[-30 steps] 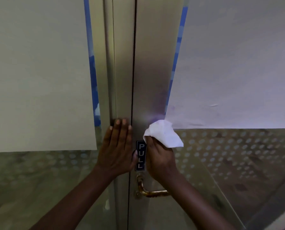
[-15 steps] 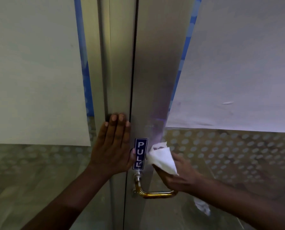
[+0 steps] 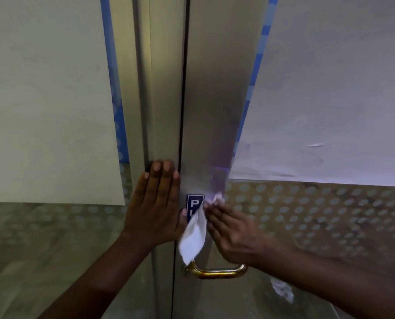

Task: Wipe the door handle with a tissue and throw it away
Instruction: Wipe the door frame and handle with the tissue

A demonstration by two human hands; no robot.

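A brass lever door handle point(image 3: 217, 271) juts rightward from the metal door stile, low in the view. My right hand point(image 3: 233, 233) is just above it, pinching a white tissue point(image 3: 193, 238) that hangs down over the blue PULL sign point(image 3: 193, 203) and reaches the handle's left end. My left hand point(image 3: 156, 208) lies flat with fingers together against the neighbouring door frame, holding nothing.
Two metal-framed glass doors meet at a dark vertical seam point(image 3: 183, 100). Pale paper sheets point(image 3: 47, 100) cover the upper glass on both sides; the lower glass has a dotted frosted pattern point(image 3: 318, 215). A small white scrap point(image 3: 281, 291) shows behind the glass under my right forearm.
My right hand has come down from above the PULL sign toward the handle and turned palm to the door. The tissue now hangs loose over the sign. My left hand has stayed put.
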